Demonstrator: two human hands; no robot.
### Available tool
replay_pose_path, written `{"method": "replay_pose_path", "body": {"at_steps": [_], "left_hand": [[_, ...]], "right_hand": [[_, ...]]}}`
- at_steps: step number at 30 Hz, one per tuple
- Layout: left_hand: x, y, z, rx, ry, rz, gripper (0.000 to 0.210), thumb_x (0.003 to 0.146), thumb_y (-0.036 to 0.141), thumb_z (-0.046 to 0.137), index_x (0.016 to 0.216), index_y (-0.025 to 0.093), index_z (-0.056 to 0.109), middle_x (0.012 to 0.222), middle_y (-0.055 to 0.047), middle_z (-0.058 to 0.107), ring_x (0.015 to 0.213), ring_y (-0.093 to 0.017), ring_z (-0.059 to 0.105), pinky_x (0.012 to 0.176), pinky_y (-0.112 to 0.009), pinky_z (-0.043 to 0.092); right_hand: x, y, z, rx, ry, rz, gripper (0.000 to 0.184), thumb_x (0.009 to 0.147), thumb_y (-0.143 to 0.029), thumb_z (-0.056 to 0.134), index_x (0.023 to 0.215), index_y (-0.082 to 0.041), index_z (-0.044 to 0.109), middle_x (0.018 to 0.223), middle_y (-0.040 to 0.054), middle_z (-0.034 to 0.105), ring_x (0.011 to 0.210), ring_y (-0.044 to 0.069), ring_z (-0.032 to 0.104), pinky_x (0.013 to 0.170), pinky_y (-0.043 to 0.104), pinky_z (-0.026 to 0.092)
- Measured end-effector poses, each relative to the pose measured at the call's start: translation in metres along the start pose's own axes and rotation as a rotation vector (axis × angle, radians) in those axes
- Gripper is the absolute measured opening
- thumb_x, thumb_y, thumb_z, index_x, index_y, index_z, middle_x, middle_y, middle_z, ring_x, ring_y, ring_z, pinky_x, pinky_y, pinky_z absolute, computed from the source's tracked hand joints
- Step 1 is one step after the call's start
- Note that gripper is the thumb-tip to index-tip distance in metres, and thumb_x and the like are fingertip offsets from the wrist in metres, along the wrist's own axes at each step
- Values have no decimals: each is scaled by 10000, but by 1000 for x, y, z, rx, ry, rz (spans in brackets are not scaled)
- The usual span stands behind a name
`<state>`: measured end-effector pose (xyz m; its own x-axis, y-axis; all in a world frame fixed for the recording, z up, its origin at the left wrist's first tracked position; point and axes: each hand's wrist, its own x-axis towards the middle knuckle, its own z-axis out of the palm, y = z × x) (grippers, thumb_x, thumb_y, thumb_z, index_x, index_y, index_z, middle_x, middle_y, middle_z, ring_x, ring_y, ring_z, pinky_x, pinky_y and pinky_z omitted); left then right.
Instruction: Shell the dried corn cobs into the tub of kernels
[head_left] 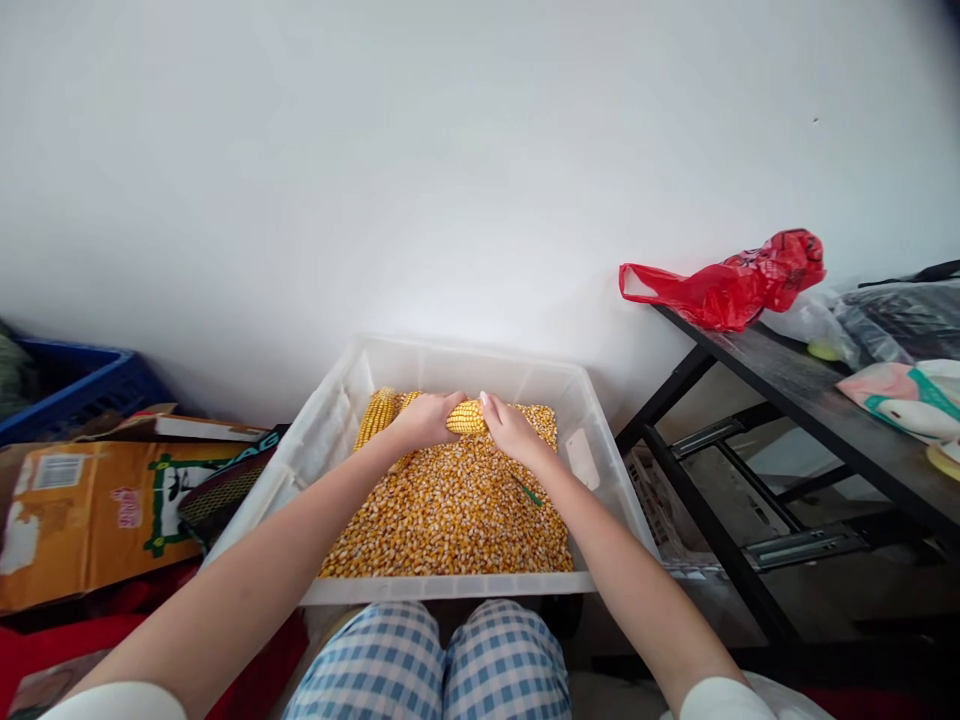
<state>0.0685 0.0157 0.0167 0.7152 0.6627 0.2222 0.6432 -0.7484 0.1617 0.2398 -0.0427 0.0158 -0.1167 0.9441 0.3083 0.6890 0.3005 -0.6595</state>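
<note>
Between my two hands is a yellow corn cob (466, 418), held over a translucent plastic bin (450, 588). My left hand (429, 420) is wrapped round the cob's left end. At the other end, my right hand (513, 428) grips it with the thumb along the top. Loose corn kernels (457, 515) cover much of the bin's floor beneath. More whole cobs (377, 418) lie at the bin's back left, partly hidden behind my left hand. A thin green strip (531, 494) rests on the kernels below my right hand.
On the right stands a black metal-framed table (795, 400) with a red plastic bag (739, 285) on it. Left of the bin are an orange cardboard box (97, 510) and a blue crate (82, 385). A white wall (465, 180) rises directly behind the bin.
</note>
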Motion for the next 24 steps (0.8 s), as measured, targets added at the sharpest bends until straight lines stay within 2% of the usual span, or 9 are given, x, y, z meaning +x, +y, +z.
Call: {"method": "replay_pose_path", "body": {"at_steps": [4, 8, 12, 15, 20, 24], "left_hand": [[0, 0, -1, -38, -8, -23, 241, 666, 341, 545, 865, 226, 471, 808, -7, 645, 725, -193, 617, 579, -247, 371], [1, -2, -5, -88, 4, -106, 321, 678, 362, 545, 959, 232, 463, 808, -1, 647, 730, -186, 619, 585, -236, 383], [2, -2, -10, 33, 36, -96, 298, 696, 370, 520, 956, 237, 463, 878, -11, 642, 770, -196, 614, 587, -248, 380], [2, 0, -8, 130, 21, -90, 269, 688, 360, 522, 918, 233, 467, 890, -20, 633, 779, -208, 610, 576, -261, 382], [3, 6, -4, 182, 2, -82, 268, 696, 372, 513, 918, 226, 473, 870, -42, 625, 785, -225, 606, 594, -281, 393], [4, 6, -1, 176, -17, -97, 265, 700, 395, 508, 895, 220, 470, 860, -48, 629, 764, -222, 608, 595, -281, 391]], "right_hand": [[1, 4, 0, 105, -33, -6, 413, 901, -474, 219, 925, -219, 543, 679, 13, 528, 609, 147, 515, 630, 282, 403], [6, 6, -2, 330, -39, 96, 469, 875, -535, 231, 1060, -223, 528, 649, -5, 510, 483, 110, 471, 509, 257, 426], [9, 4, -5, 450, -85, 251, 554, 839, -613, 225, 1080, -217, 528, 676, 15, 553, 515, 121, 533, 495, 261, 453], [7, 2, -3, 359, -75, 279, 571, 823, -640, 230, 1038, -215, 544, 662, 7, 550, 522, 120, 535, 482, 238, 429], [1, -2, 4, -14, 40, 116, 457, 875, -553, 250, 950, -199, 529, 713, 18, 572, 655, 141, 552, 603, 238, 387], [2, 0, 7, -173, 50, 79, 443, 921, -457, 170, 937, -180, 514, 774, 64, 596, 715, 164, 561, 651, 254, 376]]}}
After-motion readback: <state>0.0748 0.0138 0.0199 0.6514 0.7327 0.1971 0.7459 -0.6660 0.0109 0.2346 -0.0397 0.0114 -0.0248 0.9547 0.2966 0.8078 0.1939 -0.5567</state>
